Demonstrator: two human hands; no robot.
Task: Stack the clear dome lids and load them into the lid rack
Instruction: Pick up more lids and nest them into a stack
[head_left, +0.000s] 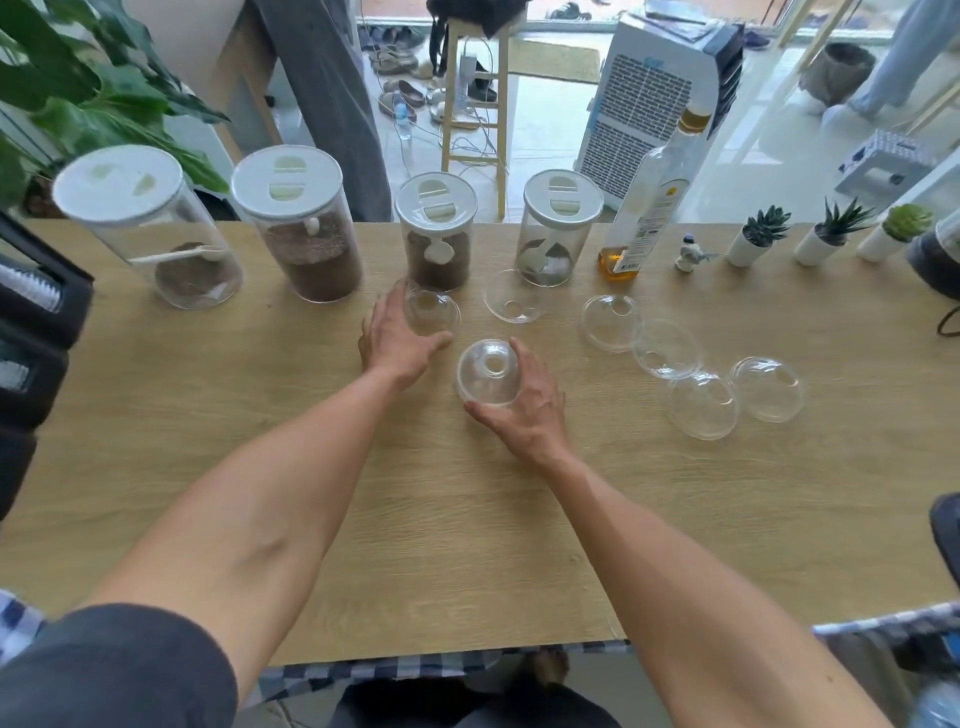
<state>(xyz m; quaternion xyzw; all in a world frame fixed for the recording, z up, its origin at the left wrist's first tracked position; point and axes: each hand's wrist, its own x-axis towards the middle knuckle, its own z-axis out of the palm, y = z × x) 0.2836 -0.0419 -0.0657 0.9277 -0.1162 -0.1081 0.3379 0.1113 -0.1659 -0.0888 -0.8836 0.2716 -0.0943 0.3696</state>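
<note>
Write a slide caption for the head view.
Left hand cups the far dome lid, right hand holds the near dome lid; five more lids lie loose on the wooden table.

Smooth, glossy, see-through plastic forms the right-hand lid, held in the right hand. The left-hand lid, held in the left hand, is the same clear plastic. Under both hands lies a table of pale, matt wood grain. Beyond the left hand stand transparent jars with matt white caps.
</note>
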